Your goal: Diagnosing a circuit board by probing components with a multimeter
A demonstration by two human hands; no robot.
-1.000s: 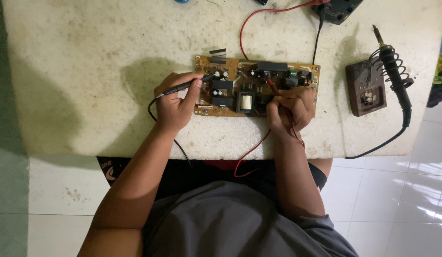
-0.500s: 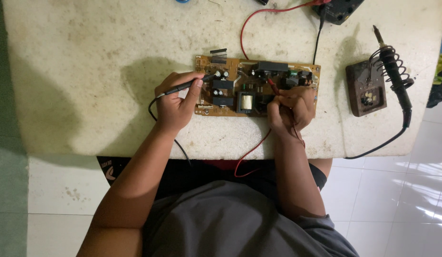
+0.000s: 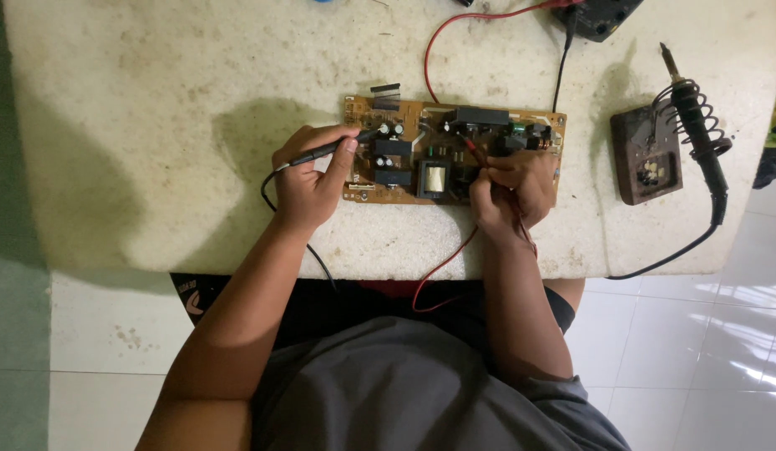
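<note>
Hands unmoved: left hand (image 3: 308, 179) pinches black probe (image 3: 333, 149), right hand (image 3: 513, 188) grips red probe (image 3: 474, 148) on circuit board (image 3: 404, 167).

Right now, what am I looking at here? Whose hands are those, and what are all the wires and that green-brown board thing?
The picture comes from a camera worn on a person's head, looking straight down, so you see their own two arms and a grey shirt at the bottom.

On a pale, stained table lies a brown circuit board covered in small electronic parts. The left hand holds a thin black probe, like a pen, with its tip on the board. A black wire runs from it off the table edge. The right hand holds a red probe against the board too, and a red wire loops down from it.

To the right, a soldering iron rests in a coiled metal stand. At the top edge sits a dark device where the wires lead; only part of it shows.
</note>
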